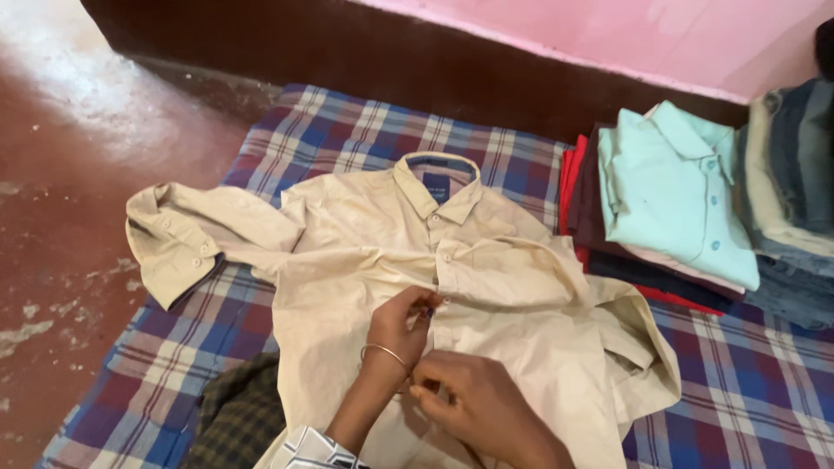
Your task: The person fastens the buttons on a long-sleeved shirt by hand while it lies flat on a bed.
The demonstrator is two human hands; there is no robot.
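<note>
Your left hand (401, 323) pinches the button placket of the cream shirt (486, 287) near mid-chest, fingertips closed on the fabric edge. Your right hand (482, 401) sits just below it, at about 5 o'clock from the left, fingers curled narrow onto the same front opening; whether it grips a button or only the cloth is not clear. A thin metal bangle (385, 352) circles your left wrist.

The step in hand looks like fastening the front, working along the placket. The collar area already lies closed, so the next move likely calls for bringing the two front edges level and keeping the cloth flat while one small button meets its hole: a fine, two-handed pinch rather than a pull.

The shirt lies face up in the middle of a blue, red and white checked blanket (747, 382) spread on a dark red floor (78, 148). It is a light woven fabric, soft and creased, with a stiff collar at 12 o'clock and one sleeve thrown out toward 9 o'clock, its cuff buttoned. At 2 o'clock, well apart, a stack of folded clothes (625, 234) carries a pale mint shirt (678, 187) on top, with folded denim (795, 182) beside it. A dark checked cloth (239, 417) lies at 7 o'clock.
</note>
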